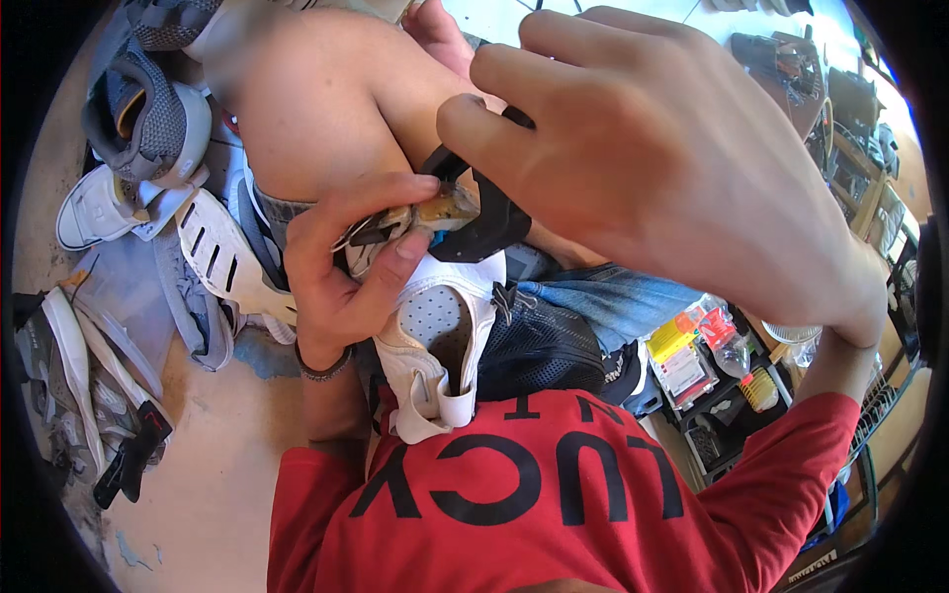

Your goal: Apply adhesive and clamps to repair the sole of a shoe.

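The left hand pinches the worn toe of a white perforated leather shoe. The right hand grips a curved black plastic tool against it. Grey mesh sneakers lie nearby.

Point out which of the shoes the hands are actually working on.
It is the white shoe on the lap, pinched at its front by the left hand, with the right hand gripping a black tool against it. The other shoes lie on the floor, untouched.
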Available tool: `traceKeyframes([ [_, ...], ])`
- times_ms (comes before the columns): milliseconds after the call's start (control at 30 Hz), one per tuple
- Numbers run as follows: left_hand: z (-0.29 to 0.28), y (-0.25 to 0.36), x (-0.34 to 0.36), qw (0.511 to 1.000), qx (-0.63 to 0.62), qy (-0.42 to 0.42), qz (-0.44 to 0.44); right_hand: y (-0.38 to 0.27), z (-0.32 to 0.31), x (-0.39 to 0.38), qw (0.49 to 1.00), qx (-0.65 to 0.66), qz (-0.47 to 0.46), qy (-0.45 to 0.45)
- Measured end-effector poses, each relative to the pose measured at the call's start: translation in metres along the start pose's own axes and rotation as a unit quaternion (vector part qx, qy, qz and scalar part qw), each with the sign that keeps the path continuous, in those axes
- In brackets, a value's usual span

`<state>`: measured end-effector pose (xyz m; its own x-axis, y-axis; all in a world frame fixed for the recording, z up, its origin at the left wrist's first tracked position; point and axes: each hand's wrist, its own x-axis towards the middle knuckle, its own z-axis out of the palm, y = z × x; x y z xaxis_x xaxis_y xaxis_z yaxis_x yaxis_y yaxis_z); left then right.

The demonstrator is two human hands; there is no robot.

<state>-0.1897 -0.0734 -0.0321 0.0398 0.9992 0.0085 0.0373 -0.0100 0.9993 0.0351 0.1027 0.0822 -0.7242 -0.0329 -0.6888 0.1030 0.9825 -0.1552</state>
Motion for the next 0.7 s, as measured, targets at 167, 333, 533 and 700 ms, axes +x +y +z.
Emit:
traceKeyframes([
  [167, 0.003, -0.004, 0.004, 0.999, -0.029, 0.008, 0.038, -0.001, 0.013, 0.007, 0.998, -0.012, 0.005, 0.060],
  [333, 0.012, 0.012, 0.006, 0.997, -0.015, 0.038, -0.068, -0.004, 0.018, 0.021, 0.993, -0.025, 0.008, 0.118],
  [533, 0.014, 0.009, 0.010, 0.996, -0.006, 0.042, -0.079, 0.000, 0.030, 0.030, 0.981, -0.046, 0.014, 0.189],
  [700, 0.014, 0.008, 0.009, 0.996, -0.005, 0.033, -0.083, -0.002, 0.041, 0.022, 0.967, -0.066, 0.023, 0.246],
])
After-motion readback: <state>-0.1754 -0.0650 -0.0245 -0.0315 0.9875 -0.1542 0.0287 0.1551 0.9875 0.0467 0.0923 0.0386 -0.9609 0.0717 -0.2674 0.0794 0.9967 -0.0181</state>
